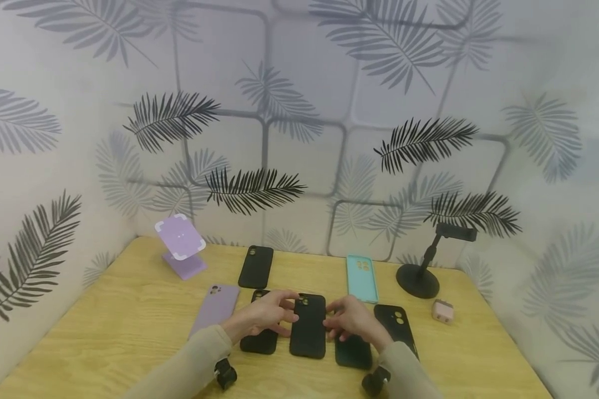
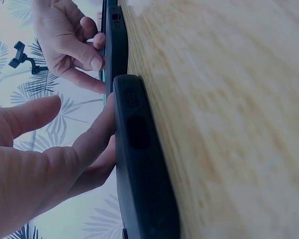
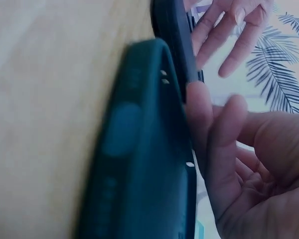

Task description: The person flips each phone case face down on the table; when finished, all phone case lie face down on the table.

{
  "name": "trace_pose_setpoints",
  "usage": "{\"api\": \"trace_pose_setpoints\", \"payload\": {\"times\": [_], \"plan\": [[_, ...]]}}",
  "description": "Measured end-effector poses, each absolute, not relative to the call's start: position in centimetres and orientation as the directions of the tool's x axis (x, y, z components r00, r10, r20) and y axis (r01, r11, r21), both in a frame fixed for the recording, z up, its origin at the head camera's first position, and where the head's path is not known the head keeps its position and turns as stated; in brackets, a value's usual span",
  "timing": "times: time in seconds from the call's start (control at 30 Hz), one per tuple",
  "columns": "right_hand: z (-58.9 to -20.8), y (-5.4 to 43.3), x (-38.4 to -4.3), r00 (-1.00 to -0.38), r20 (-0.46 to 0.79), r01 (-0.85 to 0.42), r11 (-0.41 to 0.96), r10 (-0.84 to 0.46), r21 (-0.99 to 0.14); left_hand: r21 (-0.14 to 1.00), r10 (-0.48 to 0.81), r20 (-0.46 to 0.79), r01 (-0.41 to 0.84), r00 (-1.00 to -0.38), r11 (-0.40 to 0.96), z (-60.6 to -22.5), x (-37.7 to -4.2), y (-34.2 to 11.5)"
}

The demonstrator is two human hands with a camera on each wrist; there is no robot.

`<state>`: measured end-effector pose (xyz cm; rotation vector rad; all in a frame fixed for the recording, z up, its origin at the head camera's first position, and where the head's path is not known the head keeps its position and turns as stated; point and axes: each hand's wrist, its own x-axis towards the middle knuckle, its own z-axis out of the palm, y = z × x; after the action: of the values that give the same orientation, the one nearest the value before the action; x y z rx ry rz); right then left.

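A: ok so where's the middle black case [image 1: 308, 327] at, and does anyone have hold of it?

B: flat on the wooden table [image 1: 289, 382], between the two hands. Left hand [image 1: 267, 313] is on its left side, fingers loosely stretched, gripping nothing. Right hand [image 1: 351, 317] is on its right, fingers a bit bent, not clenched round anything either. Fingertips are right by its edges, can't tell if they're actually touching.

A: what's under the hands?

B: left one's over another black case [image 1: 259, 343] just left of the middle black case, right one's over a dark green case [image 1: 353, 354] just right of it.

A: and the rest?

B: lilac case [image 1: 214, 307] further left of the middle one, turquoise case [image 1: 361, 280] behind it to the right, pink charger [image 1: 442, 312] well off to its right.
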<state>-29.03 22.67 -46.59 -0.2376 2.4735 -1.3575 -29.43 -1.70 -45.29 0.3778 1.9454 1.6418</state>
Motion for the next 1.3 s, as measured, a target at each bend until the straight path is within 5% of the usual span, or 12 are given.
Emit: {"api": "trace_pose_setpoints", "payload": {"times": [0.83,1.3], "plan": [[-45.6,26.0,-28.7,-0.938,-0.132,-0.035,0.465,-0.321,-0.884,0.974,0.5,-0.088,0.032,-0.861,0.226,-45.0,-29.7,-0.8],[-46.4,29.6,-27.3,-0.942,-0.119,-0.039,0.452,-0.314,-0.891,0.984,0.554,-0.077,0.025,-0.829,0.175,-45.7,-28.2,3.2]]}}
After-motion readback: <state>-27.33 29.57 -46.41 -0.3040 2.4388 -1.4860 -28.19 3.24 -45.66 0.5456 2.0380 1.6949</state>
